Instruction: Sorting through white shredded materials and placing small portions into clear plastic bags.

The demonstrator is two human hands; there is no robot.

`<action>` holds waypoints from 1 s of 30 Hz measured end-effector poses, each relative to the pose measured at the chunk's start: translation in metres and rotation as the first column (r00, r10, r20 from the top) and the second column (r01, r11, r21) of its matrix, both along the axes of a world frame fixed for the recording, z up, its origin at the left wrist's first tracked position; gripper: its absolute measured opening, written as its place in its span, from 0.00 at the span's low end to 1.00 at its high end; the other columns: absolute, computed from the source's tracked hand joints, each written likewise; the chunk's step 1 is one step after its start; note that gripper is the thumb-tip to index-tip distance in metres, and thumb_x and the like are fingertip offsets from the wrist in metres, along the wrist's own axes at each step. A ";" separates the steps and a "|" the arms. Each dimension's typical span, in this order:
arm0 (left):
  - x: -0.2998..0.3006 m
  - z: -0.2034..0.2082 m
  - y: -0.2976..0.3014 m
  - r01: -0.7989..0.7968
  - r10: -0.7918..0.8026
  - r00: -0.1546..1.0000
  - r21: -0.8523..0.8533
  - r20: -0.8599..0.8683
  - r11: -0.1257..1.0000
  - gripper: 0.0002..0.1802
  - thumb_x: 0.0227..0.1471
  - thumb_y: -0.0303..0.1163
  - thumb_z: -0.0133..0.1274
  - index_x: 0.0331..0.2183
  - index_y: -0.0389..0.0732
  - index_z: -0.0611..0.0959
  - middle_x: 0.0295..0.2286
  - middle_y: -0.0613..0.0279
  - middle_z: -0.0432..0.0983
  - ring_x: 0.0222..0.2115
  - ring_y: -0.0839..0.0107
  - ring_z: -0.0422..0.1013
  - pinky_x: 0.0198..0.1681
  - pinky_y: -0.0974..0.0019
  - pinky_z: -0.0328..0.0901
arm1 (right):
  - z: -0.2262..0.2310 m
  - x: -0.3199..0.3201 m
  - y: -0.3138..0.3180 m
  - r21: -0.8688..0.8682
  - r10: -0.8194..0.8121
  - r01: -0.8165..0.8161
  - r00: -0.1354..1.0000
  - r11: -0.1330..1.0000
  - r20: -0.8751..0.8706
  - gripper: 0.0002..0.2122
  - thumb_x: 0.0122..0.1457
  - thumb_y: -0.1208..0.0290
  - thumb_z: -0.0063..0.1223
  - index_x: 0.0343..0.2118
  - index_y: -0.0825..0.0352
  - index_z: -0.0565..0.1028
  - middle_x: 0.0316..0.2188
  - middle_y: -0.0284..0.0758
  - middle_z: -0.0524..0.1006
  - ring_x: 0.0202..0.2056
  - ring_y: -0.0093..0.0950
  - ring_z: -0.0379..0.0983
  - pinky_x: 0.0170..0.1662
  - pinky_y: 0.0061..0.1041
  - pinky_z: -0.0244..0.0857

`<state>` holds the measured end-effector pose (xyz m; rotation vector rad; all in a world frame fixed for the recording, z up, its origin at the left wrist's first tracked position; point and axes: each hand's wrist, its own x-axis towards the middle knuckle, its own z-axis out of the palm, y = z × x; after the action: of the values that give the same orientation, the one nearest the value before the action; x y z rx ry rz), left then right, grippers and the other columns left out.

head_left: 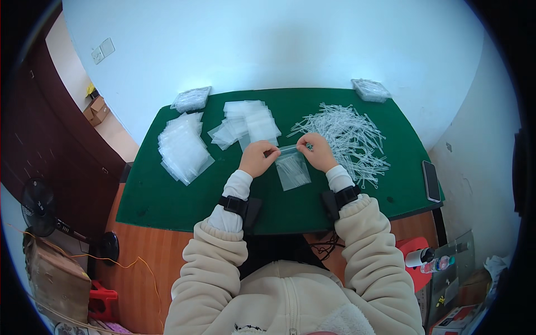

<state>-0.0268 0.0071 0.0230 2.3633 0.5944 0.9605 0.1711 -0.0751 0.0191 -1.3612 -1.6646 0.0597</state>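
A small clear plastic bag point(292, 172) with several thin clear sticks inside hangs between my hands over the green table. My left hand point(258, 158) pinches the bag's top edge at its left corner. At the opposite corner, my right hand point(317, 152) pinches the same edge. Just beyond my right hand spreads a loose pile of clear plastic sticks with looped ends point(349, 137). Flat clear bags point(251, 120) lie in an untidy stack beyond my left hand. Farther left is a fanned heap of clear bags point(183, 148); their contents are hard to make out.
Bundles of clear packets, one at the back left point(191, 99) and one at the back right point(371, 90), lie by the wall. A phone point(430, 181) rests at the table's right edge. Bottles point(437, 264) stand low on the right; a black fan point(42, 204) is at far left.
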 end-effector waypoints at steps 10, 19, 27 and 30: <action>0.006 -0.008 -0.004 0.013 -0.013 1.000 0.003 0.002 1.000 0.08 0.41 0.32 0.54 0.22 0.37 0.79 0.19 0.58 0.72 0.20 0.64 0.69 0.24 0.66 0.62 | 0.005 -0.016 -0.004 0.044 0.068 -0.078 0.977 0.996 0.200 0.02 0.44 0.73 0.53 0.21 0.63 0.73 0.21 0.32 0.72 0.29 0.33 0.67 0.34 0.29 0.60; 0.005 -0.012 0.002 -0.021 0.016 0.998 -0.083 -0.066 0.996 0.09 0.42 0.33 0.56 0.23 0.36 0.80 0.20 0.58 0.74 0.20 0.70 0.69 0.26 0.71 0.63 | -0.003 0.006 0.001 -0.074 0.024 -0.010 0.982 0.997 0.185 0.03 0.44 0.73 0.54 0.22 0.64 0.73 0.22 0.33 0.72 0.28 0.33 0.68 0.33 0.28 0.61; 0.003 -0.008 0.002 -0.037 0.022 0.996 -0.177 -0.088 0.983 0.09 0.42 0.33 0.56 0.23 0.35 0.80 0.19 0.60 0.74 0.20 0.74 0.69 0.26 0.72 0.63 | -0.013 0.008 0.006 -0.112 -0.011 -0.002 0.994 0.994 -0.112 0.03 0.48 0.74 0.51 0.23 0.68 0.72 0.20 0.33 0.71 0.26 0.26 0.69 0.30 0.22 0.62; -0.001 -0.001 0.000 -0.006 -0.030 0.991 -0.277 -0.127 0.961 0.09 0.42 0.33 0.55 0.23 0.35 0.80 0.18 0.62 0.73 0.20 0.76 0.68 0.26 0.73 0.62 | -0.012 0.006 0.006 -0.170 0.013 -0.068 0.953 0.983 -0.302 0.04 0.50 0.74 0.49 0.24 0.68 0.71 0.19 0.30 0.71 0.24 0.22 0.69 0.28 0.19 0.62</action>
<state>-0.0281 0.0069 0.0218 2.1853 0.7144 0.6713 0.1772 -0.0693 0.0067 -1.3729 -1.4558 0.4297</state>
